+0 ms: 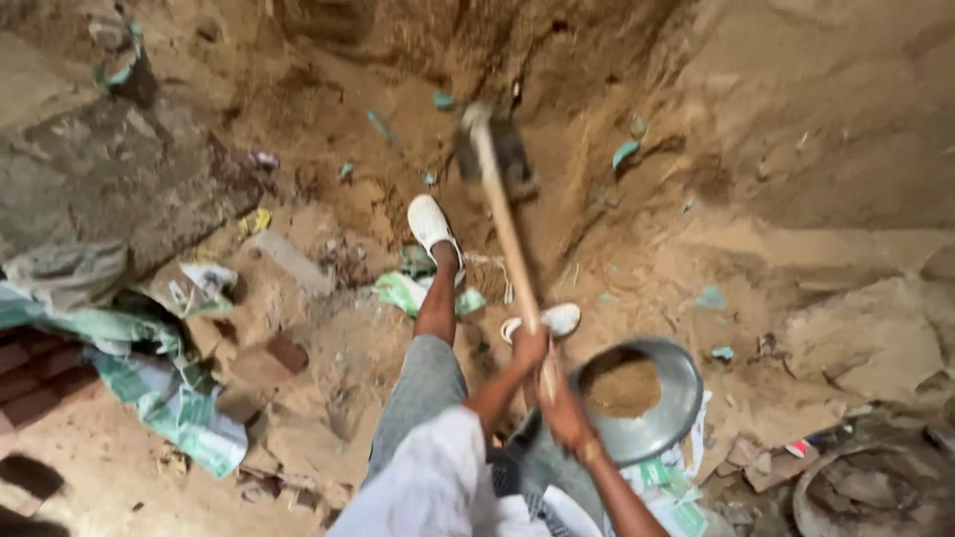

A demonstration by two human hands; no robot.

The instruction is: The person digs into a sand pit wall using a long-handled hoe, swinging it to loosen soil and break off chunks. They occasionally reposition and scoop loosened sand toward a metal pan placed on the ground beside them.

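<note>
Left hand (528,348): closed round the wooden handle (507,234), the upper of the two grips.
Right hand (565,416): closed round the same handle just below the left, at its near end; a band shows at the wrist.
Hoe: handle slants up and away from the hands; its dark blade (497,154), blurred, meets the soil wall (418,60).
Feet: white shoes, one (432,224) forward just left of the handle, the other (549,319) close beside the left hand.
Pan (668,408): round metal, just right of the hands, part filled with brown soil (622,386).
Ground: loose earth, with green-and-white sacks (169,393) and bricks (35,383) well to the left.
</note>
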